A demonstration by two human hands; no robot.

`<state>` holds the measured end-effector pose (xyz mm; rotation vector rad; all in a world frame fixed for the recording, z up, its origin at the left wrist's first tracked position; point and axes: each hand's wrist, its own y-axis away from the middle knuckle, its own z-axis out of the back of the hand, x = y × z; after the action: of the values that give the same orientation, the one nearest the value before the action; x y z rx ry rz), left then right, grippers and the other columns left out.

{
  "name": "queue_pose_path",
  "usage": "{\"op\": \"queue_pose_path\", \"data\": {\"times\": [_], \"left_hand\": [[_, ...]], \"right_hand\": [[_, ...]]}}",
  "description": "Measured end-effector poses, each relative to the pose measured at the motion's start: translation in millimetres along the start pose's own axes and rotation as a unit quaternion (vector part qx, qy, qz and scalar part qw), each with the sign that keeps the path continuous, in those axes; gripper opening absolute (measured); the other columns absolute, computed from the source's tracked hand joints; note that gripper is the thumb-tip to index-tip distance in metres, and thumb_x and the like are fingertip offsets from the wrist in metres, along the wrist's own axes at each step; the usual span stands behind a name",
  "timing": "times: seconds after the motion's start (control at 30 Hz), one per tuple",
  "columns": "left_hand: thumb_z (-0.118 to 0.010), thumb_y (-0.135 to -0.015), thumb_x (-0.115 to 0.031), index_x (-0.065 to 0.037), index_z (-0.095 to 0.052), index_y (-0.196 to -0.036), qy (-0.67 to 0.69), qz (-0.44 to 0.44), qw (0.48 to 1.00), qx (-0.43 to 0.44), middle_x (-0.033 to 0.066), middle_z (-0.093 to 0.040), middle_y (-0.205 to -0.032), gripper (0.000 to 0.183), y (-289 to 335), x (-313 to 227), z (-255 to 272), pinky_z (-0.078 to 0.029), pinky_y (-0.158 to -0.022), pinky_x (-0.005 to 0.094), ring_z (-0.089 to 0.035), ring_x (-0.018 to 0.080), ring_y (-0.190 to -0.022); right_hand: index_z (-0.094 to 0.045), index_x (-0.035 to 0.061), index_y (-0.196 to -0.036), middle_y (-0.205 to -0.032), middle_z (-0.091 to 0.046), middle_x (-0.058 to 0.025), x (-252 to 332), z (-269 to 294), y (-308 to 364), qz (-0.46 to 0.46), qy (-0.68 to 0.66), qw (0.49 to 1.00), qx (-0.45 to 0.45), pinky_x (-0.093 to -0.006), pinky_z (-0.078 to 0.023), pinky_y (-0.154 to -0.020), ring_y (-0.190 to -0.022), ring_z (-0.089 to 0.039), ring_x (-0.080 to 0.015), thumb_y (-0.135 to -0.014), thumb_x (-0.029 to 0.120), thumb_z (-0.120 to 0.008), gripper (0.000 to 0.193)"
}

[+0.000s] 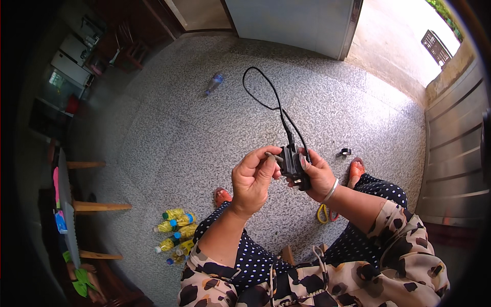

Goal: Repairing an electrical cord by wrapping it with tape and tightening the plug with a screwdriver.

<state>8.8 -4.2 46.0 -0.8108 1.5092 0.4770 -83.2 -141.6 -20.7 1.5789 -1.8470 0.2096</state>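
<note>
A small black box-shaped device [291,165] with a black cable [280,110] is held up in front of me; the cable rises from its top and bends into a loop. My right hand [320,176] is closed around the device's right side, thumb on its face and part of the cable beside it. At the left side, my left hand [250,180] pinches a short, thin, dull-coloured rod [274,156] between thumb and forefinger. The rod's inner end meets the device, but whether it is inserted I cannot tell. A silver bangle [332,190] circles my right wrist.
Several bottles with yellow contents [176,230] stand on the speckled floor at left. Scissors with yellow and red handles [322,214] lie below my right forearm, a black tape roll [346,152] near my foot. A clear bottle [214,83] lies farther off. A table [66,204] edges the left.
</note>
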Motion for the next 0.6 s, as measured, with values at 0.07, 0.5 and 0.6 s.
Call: {"op": "queue_pose_path", "data": {"times": [0.07, 0.5, 0.6], "left_hand": [[-0.046, -0.095, -0.016, 0.002, -0.057, -0.107, 0.004, -0.009, 1.0, -0.013, 0.0019, -0.057, -0.075, 0.024, 0, 1, 1, -0.045, -0.065, 0.0222, -0.053, 0.0087, -0.068], [-0.023, -0.097, -0.045, 0.007, -0.055, -0.109, 0.235, 0.12, 0.964, 0.006, 0.0121, -0.063, -0.081, 0.063, -2, -8, 19, -0.049, -0.071, 0.0335, -0.06, 0.0207, -0.071], [-0.027, -0.098, -0.04, 0.007, -0.056, -0.109, 0.197, 0.104, 0.975, 0.002, 0.0117, -0.063, -0.081, 0.056, -1, -6, 18, -0.049, -0.07, 0.0315, -0.06, 0.0187, -0.07]], "right_hand": [[-0.04, 0.0053, -0.12, -0.097, -0.06, -0.0099, 3, -1, -2, 0.03, 0.033, 0.999, -0.01, -0.0366, -0.056, -0.062, -0.078, -0.064, -0.021, -0.089, 0.018, -0.056, 0.037], [-0.038, 0.0021, -0.126, -0.101, -0.059, -0.0081, 39, -1, -14, 0.262, 0.246, 0.933, 0.006, -0.0238, -0.05, -0.076, -0.09, -0.058, -0.0109, -0.09, 0.005, -0.05, 0.038], [-0.039, 0.0027, -0.127, -0.099, -0.059, -0.0062, 45, -2, -15, 0.291, 0.261, 0.92, 0.016, -0.0229, -0.048, -0.077, -0.089, -0.056, -0.0095, -0.089, 0.002, -0.051, 0.04]]}}
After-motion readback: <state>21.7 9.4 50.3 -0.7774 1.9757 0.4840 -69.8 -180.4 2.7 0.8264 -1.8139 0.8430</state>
